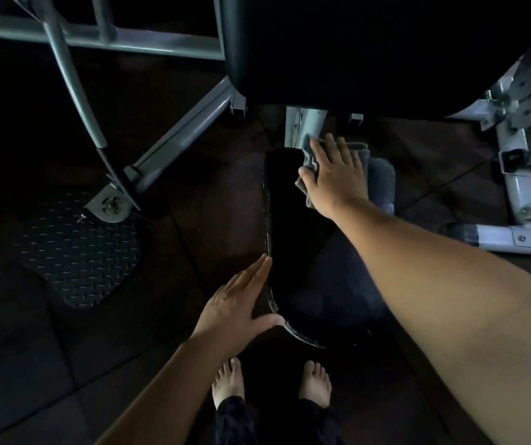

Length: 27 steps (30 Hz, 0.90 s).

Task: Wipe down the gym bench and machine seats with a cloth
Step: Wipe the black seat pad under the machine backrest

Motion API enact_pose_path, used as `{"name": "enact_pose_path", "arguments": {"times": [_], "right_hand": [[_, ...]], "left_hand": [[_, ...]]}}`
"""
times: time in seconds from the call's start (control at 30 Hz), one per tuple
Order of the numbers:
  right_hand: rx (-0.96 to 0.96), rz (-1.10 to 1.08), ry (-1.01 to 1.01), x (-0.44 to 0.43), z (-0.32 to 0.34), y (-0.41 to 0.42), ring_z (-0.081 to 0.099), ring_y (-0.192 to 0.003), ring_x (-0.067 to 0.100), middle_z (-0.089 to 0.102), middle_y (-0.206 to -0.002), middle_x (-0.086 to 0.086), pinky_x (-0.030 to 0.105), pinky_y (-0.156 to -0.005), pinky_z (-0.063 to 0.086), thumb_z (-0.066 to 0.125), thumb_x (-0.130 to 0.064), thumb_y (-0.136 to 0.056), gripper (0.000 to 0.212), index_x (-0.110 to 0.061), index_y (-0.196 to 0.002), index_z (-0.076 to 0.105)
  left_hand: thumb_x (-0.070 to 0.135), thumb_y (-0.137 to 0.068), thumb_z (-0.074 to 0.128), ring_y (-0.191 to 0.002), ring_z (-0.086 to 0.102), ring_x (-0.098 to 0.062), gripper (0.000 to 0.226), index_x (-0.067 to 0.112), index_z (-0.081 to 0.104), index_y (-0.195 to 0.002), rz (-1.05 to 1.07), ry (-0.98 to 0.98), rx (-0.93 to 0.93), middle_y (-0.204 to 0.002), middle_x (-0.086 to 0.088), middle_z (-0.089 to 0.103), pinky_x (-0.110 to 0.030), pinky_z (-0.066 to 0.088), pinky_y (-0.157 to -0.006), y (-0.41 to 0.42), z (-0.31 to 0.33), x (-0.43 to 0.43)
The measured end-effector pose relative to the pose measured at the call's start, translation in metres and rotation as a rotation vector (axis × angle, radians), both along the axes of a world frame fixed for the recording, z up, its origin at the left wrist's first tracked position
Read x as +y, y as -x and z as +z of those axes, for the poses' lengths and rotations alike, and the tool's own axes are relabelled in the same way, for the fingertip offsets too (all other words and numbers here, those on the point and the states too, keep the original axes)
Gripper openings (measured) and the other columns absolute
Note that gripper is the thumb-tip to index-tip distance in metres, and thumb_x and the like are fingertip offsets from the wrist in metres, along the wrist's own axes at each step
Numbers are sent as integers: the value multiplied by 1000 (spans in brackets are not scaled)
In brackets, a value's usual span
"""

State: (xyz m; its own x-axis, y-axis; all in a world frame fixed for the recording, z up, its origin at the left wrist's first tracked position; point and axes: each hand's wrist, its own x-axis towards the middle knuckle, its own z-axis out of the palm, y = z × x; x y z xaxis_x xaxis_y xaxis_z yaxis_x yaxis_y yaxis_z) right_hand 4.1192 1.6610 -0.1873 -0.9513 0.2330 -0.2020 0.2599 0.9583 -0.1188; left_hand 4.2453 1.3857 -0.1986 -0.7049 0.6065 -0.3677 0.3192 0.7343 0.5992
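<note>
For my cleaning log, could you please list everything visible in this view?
Seat pad: one, black, centre.
Cloth: one, grey, seat pad's far end, under right hand.
Back pad: one, black, top centre.
Frame tubes: several, grey, upper left and right.
Footplate: one, black, lower left.
Floor: one, dark, throughout.
Right hand: one, flat on cloth.
Left hand: one, fingers straight, at seat pad's left edge.
Feet: two, bare, bottom centre.

A single wide-angle camera sits on the person's head and looks steeply down and a little forward, from above the near end of the black seat [299,252]. The bare feet [228,385] lie at the bottom edge, the backrest [338,43] at the top. The left hand [235,303] and right hand [334,175] are close, the forearms large.
</note>
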Motion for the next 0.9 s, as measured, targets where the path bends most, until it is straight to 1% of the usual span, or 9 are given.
{"name": "enact_pose_path", "arguments": {"times": [0.1,0.2,0.27,0.4,0.47,0.57,0.63,0.73,0.9], "right_hand": [[9,-56,-1,-40,1,0,1,-160,30,3,-173,9,49,-129,4,26,-55,-105,72,-21,-166,8],[-6,273,9,-57,1,-22,-5,-160,26,-3,-174,5,49,-129,4,24,-56,-107,70,-24,-166,7],[-19,371,7,-38,2,-16,-3,-160,24,-2,-174,2,49,-129,6,23,-59,-106,68,-29,-166,10],[8,-29,-12,-15,0,-18,2,-160,28,4,-174,7,48,-129,6,25,-60,-105,71,-26,-165,10],[28,26,-7,-23,2,-49,-1,-160,28,1,-173,9,47,-129,4,25,-59,-105,72,-23,-166,10],[8,293,35,7,-1,-86,3,-160,25,6,-174,4,46,-129,9,28,-63,-102,73,-27,-165,19],[18,209,15,43,-3,-73,6,-160,25,9,-174,3,48,-128,12,26,-66,-99,75,-29,-164,22],[-17,-90,3,61,-5,-48,2,-160,27,5,-174,6,47,-129,8,27,-62,-104,73,-26,-166,14],[14,31,63,2,3,-130,-2,-160,25,0,-174,5,45,-129,4,28,-58,-102,75,-25,-166,8]], "left_hand": [[70,-88,62,-140,2,13,104,45,-6,-162,2,2,6,-162,34,-9,-22,18,-120,1,0,0],[66,-89,65,-140,1,12,104,43,-5,-162,3,-4,3,-162,33,-8,-19,15,-117,2,1,1],[65,-89,66,-144,4,10,104,42,-3,-163,11,-15,7,-165,30,-5,-19,15,-118,2,-1,0],[65,-89,65,-147,5,10,104,43,-4,-163,18,-8,4,-166,30,-4,-22,18,-119,0,0,0],[63,-90,65,-143,-2,13,103,45,-7,-162,17,3,-7,-162,33,-9,-21,15,-119,-1,3,1],[63,-90,64,-144,-1,13,103,46,-7,-162,30,-3,-18,-164,33,-7,-24,16,-121,-3,3,2],[63,-90,65,-147,1,11,103,45,-6,-163,34,-9,-19,-167,30,-4,-26,18,-122,-3,2,2],[62,-89,66,-152,7,7,103,43,-2,-164,42,-27,-1,-170,27,2,-29,23,-123,-3,0,2],[63,-91,63,-155,9,0,102,45,-7,-162,36,14,-10,-169,27,1,-31,25,-123,-3,2,3]]}}
